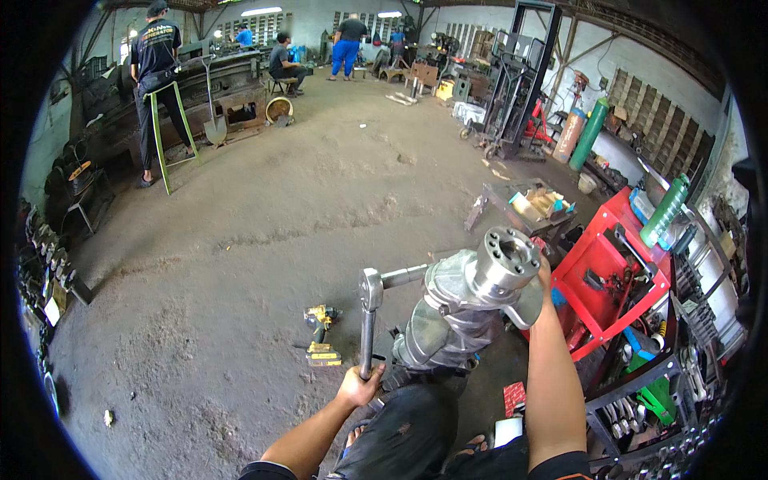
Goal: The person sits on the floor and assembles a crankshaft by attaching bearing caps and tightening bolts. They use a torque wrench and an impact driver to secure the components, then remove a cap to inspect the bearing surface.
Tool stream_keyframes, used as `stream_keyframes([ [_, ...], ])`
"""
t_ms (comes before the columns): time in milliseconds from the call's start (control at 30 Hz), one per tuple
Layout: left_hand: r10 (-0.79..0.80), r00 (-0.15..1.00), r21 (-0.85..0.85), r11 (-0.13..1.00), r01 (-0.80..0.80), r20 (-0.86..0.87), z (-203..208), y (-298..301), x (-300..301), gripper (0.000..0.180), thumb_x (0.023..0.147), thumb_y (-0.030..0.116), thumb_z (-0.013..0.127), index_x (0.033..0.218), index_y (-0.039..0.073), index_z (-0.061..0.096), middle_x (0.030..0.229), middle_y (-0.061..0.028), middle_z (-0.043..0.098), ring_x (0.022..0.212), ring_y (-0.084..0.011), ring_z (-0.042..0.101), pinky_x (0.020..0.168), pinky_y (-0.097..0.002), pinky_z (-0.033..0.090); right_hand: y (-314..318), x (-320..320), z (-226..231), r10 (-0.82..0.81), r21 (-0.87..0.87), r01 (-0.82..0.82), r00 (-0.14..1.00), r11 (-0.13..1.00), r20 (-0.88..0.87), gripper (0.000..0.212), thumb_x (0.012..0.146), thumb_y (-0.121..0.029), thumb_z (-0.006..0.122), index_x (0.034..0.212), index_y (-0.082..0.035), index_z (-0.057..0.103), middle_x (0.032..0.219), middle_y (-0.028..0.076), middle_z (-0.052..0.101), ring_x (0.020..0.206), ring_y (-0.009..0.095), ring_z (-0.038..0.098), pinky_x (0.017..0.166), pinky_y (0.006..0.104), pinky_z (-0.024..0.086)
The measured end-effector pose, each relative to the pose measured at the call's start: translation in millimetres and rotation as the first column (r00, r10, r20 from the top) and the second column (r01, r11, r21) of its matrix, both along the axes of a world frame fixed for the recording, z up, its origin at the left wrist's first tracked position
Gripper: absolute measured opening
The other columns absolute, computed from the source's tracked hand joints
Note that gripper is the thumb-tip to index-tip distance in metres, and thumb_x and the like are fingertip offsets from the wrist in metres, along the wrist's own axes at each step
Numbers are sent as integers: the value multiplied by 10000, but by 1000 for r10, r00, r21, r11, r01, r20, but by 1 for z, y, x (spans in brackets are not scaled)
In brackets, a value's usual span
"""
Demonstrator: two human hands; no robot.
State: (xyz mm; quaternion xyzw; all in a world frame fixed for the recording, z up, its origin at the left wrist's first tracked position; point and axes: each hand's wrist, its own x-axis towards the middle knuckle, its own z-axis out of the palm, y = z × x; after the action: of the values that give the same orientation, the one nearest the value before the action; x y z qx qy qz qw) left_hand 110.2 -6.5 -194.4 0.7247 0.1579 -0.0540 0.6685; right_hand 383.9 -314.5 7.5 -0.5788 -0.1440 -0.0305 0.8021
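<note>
My left hand [360,387] is wrapped around the lower handle of the ratchet wrench [367,330], forearm angled inward. My right hand [546,274] reaches, arm extended, behind the crankshaft [458,292], its grip hidden. The crankshaft stands near, right of the drill [322,333].

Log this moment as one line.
left grip: closed around ratchet handle; right grip: at top of crankshaft, partly hidden; yellow power tool: on floor

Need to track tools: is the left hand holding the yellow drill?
No, the left hand grips a ratchet and the yellow drill is on the floor.
</note>
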Motion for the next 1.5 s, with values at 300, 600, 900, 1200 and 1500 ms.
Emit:
stream_keyframes([
  [300, 2, 943, -290, 952, 101, 334, -93, 16, -11, 739, 937, 738, 448, 986, 15, 592, 904, -118, 681, 836, -228, 674, 785, -380, 549, 21, -61, 36, 46, 193, -26, 994, 981, -99, 174, 944, -231, 671, 1015, -72, 669, 942, 28, 678, 844, 131, 645, 765, 289, 505],
  [600, 312, 918, 42, 943, -331, 246, -92, -8, -7, 817, 979, 733, 303, 696, 22, 590, 610, -100, 612, 586, -227, 639, 607, -371, 514, 25, -81, 36, -138, 131, 131, 989, 983, 51, 161, 973, -195, 640, 1003, -36, 635, 895, 33, 648, 824, 117, 610, 771, 270, 480],
  [900, 448, 891, 86, 893, -442, -74, -53, -16, -41, 881, 903, 843, 269, 669, 45, 561, 574, -106, 586, 532, -229, 621, 522, -376, 492, 35, -60, 15, -233, 188, 216, 969, 958, 77, 133, 874, -94, 701, 922, 11, 635, 845, 48, 638, 775, 133, 599, 709, 289, 494],
  [1200, 26, 933, -202, 974, -105, -359, 94, -5, -176, 925, 833, 933, 181, 652, 70, 459, 552, -89, 446, 513, -248, 495, 523, -371, 438, 31, -84, 17, -274, 114, 268, 961, 957, 44, 158, 900, -141, 681, 937, 5, 634, 820, 38, 644, 751, 104, 577, 675, 278, 486],
  [1500, -41, 969, 45, 998, 53, -244, 439, 26, -236, 515, 996, 481, 603, 1157, 8, 476, 840, -54, 539, 546, -111, 496, 454, -279, 428, 26, -125, 32, -532, -230, 545, 838, 806, 119, 230, 865, -210, 673, 924, 12, 669, 849, 143, 711, 810, 247, 683, 784, 371, 516],
])
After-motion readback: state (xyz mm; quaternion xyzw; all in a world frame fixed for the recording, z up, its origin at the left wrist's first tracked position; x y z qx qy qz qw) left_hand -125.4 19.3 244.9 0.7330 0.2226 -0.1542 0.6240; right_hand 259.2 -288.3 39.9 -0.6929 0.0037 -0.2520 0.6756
